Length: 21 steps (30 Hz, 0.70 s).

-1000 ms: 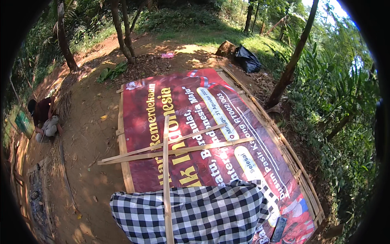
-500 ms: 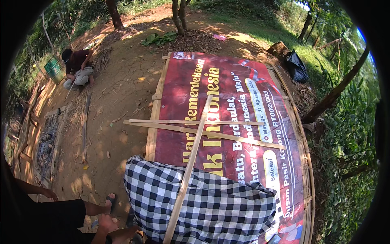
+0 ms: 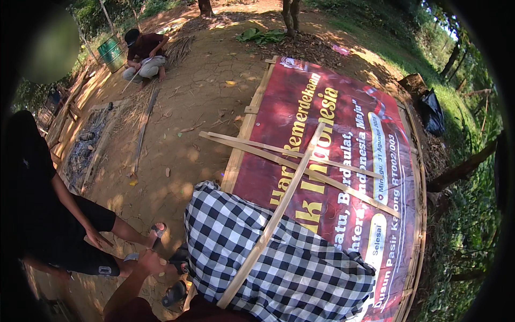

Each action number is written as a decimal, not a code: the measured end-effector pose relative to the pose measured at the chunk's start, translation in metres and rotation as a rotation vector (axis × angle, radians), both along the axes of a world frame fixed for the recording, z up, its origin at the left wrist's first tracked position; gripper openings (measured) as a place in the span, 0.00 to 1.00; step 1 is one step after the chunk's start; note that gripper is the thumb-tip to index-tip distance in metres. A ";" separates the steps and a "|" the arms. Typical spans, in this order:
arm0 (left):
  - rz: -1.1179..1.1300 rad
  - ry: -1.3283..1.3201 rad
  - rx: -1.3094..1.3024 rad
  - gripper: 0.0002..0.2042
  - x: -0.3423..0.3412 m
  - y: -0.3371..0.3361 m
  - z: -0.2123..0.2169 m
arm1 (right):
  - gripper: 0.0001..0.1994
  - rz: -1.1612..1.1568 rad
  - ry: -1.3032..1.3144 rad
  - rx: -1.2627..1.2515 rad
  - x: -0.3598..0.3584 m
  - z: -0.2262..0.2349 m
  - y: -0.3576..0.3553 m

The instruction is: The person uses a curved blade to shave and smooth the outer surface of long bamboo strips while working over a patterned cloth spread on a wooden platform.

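My left hand [image 3: 152, 263] is at the lower left, its fingers curled closed, beside sandalled feet on the ground. What it holds, if anything, cannot be made out. My right hand is out of view. A black-and-white checkered cloth [image 3: 279, 271] lies bunched over the near part of a large red printed banner [image 3: 279, 123]. One long bamboo slat [image 3: 263, 241] runs from the cloth up onto the banner. Beneath its far half, two thinner bamboo slats [image 3: 247, 147] cross each other at a narrow angle, their left ends sticking out past the banner's edge.
Bamboo poles [image 3: 416, 214] frame the banner. A person in black [image 3: 40, 182] stands close on my left; another person [image 3: 145, 51] squats farther off with a thin stick, near a green drum [image 3: 111, 53]. A black bag [image 3: 431, 112] and a leaning trunk [image 3: 461, 169] are on the right.
My view has swung left, so the banner, cloth and slats sit farther right. More of the person in black and of my left forearm shows. The slats keep their places.
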State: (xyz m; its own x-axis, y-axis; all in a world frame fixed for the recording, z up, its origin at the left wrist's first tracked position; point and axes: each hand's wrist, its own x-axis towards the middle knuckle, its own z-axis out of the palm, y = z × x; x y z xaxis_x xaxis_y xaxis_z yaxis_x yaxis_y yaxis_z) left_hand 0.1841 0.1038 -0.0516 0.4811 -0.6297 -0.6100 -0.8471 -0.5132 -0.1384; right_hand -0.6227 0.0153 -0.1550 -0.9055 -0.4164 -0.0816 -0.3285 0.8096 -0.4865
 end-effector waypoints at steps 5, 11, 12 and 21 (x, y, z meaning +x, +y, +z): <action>-0.079 -0.083 -0.216 0.23 0.001 0.005 -0.006 | 0.25 0.042 0.076 -0.032 0.013 0.001 -0.028; -0.184 -0.146 -0.611 0.14 -0.001 -0.063 0.009 | 0.26 0.021 0.301 -0.293 0.037 0.035 -0.034; -0.292 -0.175 -0.838 0.12 -0.006 -0.083 0.016 | 0.26 0.029 0.344 -0.365 0.042 0.044 -0.033; -0.745 0.584 -1.810 0.13 -0.152 -0.265 0.050 | 0.18 0.637 0.339 -0.788 0.144 0.108 -0.116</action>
State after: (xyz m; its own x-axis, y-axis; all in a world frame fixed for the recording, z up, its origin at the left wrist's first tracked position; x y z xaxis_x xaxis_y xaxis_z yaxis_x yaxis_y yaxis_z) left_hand 0.0320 -0.1613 -0.0012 -0.0840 -0.5108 0.8556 -0.6605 0.6714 0.3361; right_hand -0.4786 -0.1006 -0.0470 -0.4276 -0.6462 0.6321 -0.7963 -0.0616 -0.6017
